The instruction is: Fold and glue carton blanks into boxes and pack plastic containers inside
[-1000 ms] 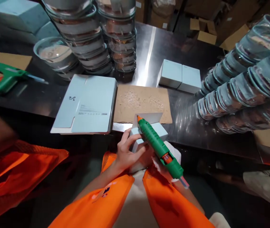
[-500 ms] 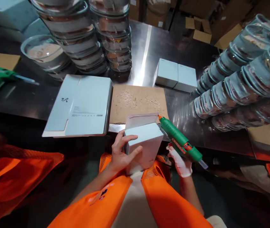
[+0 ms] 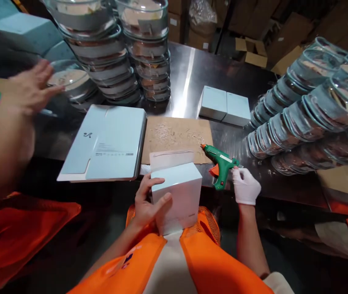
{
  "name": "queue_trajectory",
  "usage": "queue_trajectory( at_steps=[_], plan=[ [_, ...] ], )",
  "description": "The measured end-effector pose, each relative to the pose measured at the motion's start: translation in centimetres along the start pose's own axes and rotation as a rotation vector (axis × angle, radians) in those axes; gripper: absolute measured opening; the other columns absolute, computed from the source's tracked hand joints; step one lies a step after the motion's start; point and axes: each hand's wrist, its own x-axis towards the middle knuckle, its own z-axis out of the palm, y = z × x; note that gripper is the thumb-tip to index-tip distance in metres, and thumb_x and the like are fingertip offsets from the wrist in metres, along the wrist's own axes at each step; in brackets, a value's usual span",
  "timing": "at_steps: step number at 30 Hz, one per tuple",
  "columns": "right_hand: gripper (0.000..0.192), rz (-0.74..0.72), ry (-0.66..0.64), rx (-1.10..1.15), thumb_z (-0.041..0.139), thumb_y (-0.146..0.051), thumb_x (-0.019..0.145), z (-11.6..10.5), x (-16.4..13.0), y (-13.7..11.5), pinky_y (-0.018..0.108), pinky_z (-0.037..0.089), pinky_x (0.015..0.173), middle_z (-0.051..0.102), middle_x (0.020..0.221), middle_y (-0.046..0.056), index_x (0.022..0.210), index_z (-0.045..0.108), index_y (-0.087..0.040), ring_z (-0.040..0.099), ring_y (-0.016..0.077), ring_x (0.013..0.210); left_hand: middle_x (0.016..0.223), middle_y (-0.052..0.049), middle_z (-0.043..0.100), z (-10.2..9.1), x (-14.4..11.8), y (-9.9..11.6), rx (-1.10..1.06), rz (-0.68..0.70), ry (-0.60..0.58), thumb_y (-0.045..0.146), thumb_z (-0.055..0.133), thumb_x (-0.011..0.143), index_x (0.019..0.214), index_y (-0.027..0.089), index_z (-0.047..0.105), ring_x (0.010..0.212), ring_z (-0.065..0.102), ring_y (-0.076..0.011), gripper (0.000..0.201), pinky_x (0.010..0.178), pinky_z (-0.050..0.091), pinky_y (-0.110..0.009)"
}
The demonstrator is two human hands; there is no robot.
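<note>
My left hand [image 3: 147, 200] is bare and grips a light-blue box [image 3: 178, 200] by its left side, thumb on the near face and fingers over the top edge. The box's flap [image 3: 171, 160] stands raised at the far side, with a thin line of glue along its edge. My right hand [image 3: 246, 185] wears a white glove, and its fingers are pinched together at the rear end of a green glue gun [image 3: 221, 163]. The gun's orange nozzle points left, over the right edge of a cardboard sheet [image 3: 177, 136]. Its orange trigger is free of my fingers.
Flattened light-blue boxes [image 3: 109, 143] lie to the left. Two closed boxes [image 3: 224, 105] stand farther back. Stacked clear round containers [image 3: 149, 53] rise at the back left; leaning stacks [image 3: 302, 110] occupy the right. Another person's hand [image 3: 28, 92] reaches in from the left.
The glue gun has gone from my full grip beside the flap to the tabletop area, with my right hand now at its rear. The box shifted slightly left. Another person's arm has entered at left.
</note>
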Motion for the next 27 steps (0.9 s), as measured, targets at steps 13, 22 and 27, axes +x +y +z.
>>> queue_trajectory(
  at_steps=[13, 22, 27],
  plan=[
    [0.06, -0.019, -0.796, 0.508, 0.092, -0.066, 0.066, 4.8, -3.4, -3.3, 0.039, 0.063, 0.086, 0.081, 0.101, 0.006, 0.101, 0.076, -0.02, 0.076, 0.0254, 0.09, 0.15, -0.018, 0.059, 2.2, -0.1, 0.1, -0.175, 0.156, -0.046, 0.045, 0.083, 0.089, 0.13, 0.028, 0.062, 0.142, 0.061, -0.0346, 0.049, 0.111, 0.054, -0.051],
    [0.037, -0.767, -1.009, 0.15, 0.078, -0.057, 0.092, 1.2, -4.2, -4.2, 0.054, 0.049, 0.118, 0.071, 0.144, 0.009, 0.118, 0.082, -0.031, 0.066, 0.0296, 0.134, 0.112, -0.005, 0.059, 0.5, 1.0, 0.0, -0.214, 0.165, -0.185, 0.04, 0.08, 0.092, 0.093, 0.025, 0.068, 0.122, 0.07, -0.0312, 0.02, 0.104, 0.057, -0.053],
    [0.036, -0.76, -1.045, 0.197, 0.074, -0.058, 0.095, 2.0, -3.9, -3.1, 0.053, 0.044, 0.123, 0.068, 0.147, 0.009, 0.118, 0.081, -0.03, 0.059, 0.0286, 0.144, 0.112, -0.005, 0.064, 0.1, 1.1, 0.9, -0.16, 0.196, -0.159, 0.037, 0.08, 0.092, 0.094, 0.025, 0.067, 0.12, 0.069, -0.0283, 0.018, 0.104, 0.056, -0.053]
  ],
)
